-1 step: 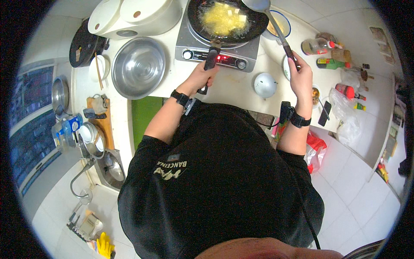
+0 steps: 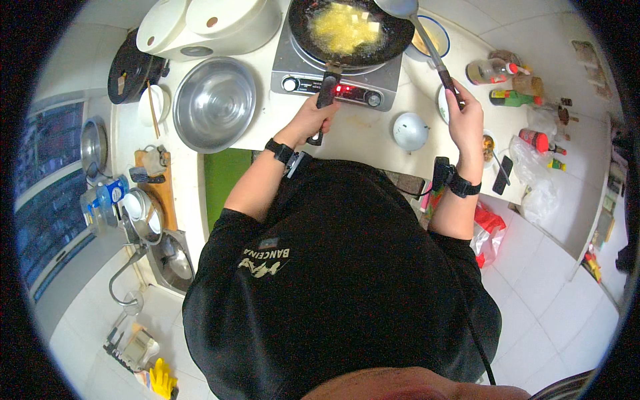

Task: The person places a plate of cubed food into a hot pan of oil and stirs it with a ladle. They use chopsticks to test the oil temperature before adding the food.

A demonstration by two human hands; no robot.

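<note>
My left hand (image 2: 312, 119) is closed round the black handle of a dark wok (image 2: 305, 45) on a silver induction cooker (image 2: 385, 89). In the wok, pale cubes (image 2: 371, 27) that look like tofu lie in bubbling yellow oil (image 2: 339, 30). My right hand (image 2: 465, 110) grips the dark handle of a metal ladle (image 2: 430, 41). The ladle's bowl is above the wok's right rim, partly cut off by the picture's upper edge. A blue-rimmed bowl (image 2: 445, 48) with something yellowish in it stands behind the ladle's shaft.
A large steel basin (image 2: 215, 105) sits left of the cooker, near a white bowl (image 2: 148, 107) with chopsticks across it. A round silver lid-like thing (image 2: 410, 131) lies before the cooker. Bottles (image 2: 510, 97), a phone (image 2: 503, 175) and a plastic bag (image 2: 539, 193) occupy the right side.
Almost nothing differs. The wok has shifted very slightly, and the bubbling oil and cubes look a little different. Both hands keep their grips, and the ladle stays in place.
</note>
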